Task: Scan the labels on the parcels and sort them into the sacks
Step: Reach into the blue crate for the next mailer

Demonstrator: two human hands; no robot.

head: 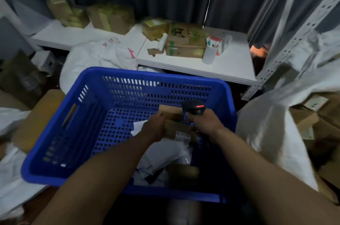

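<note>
Head view showed the left hand (156, 130) curled round one small brown parcel (175, 127) over the blue basket (128, 74), while the right hand (205, 123) gripped one scanner (193, 108) just beside it. Turning the label squarely to the scanner and holding steady should help. At least two more lay inside the basket: a white bag (165, 156) and a brown box (184, 170). Two white sacks were near, one right of the basket (266, 132) and one behind it (95, 57).
</note>
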